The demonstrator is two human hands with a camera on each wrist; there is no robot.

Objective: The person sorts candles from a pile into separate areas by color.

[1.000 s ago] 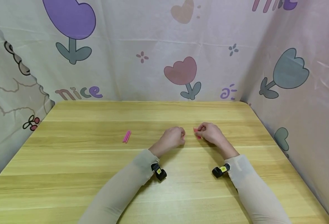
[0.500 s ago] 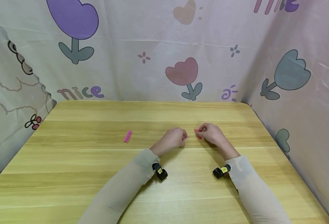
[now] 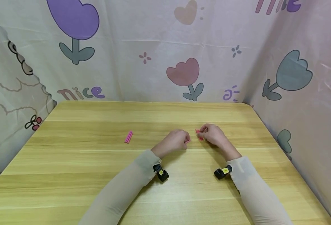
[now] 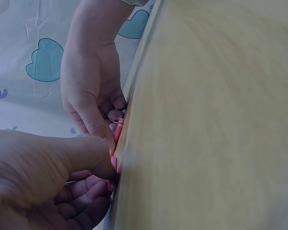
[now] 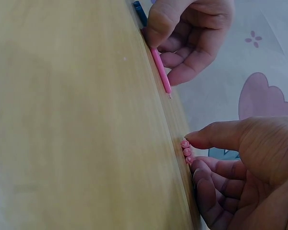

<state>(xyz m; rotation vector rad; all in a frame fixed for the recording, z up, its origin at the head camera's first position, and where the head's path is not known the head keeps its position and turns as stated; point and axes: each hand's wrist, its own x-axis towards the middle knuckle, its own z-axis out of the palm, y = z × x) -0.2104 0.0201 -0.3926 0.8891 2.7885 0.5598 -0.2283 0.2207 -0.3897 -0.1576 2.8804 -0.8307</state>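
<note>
In the head view my left hand (image 3: 177, 139) pinches a slim pink stick (image 3: 187, 142), crayon-like in shape, between thumb and fingers. The right wrist view shows this stick (image 5: 162, 72) with its narrow tip pointing towards the other hand. My right hand (image 3: 211, 134) holds a row of three similar pink sticks (image 3: 198, 133) at the table, thumb on one side and fingers on the other. Their rounded ends (image 5: 186, 151) lie side by side. A small gap separates the left stick from the row. Further left, a pair of pink sticks (image 3: 128, 137) lies together on the wood.
The light wooden table (image 3: 98, 178) ends at a patterned cloth backdrop (image 3: 143, 78), which also rises at both sides. A dark blue piece (image 5: 140, 13) shows past the left thumb in the right wrist view; I cannot tell what it belongs to.
The left hand has shifted slightly right and towards me, and its pink stick, mostly hidden a second ago, now shows beyond the fingertips. The right hand and the pair stay put.
</note>
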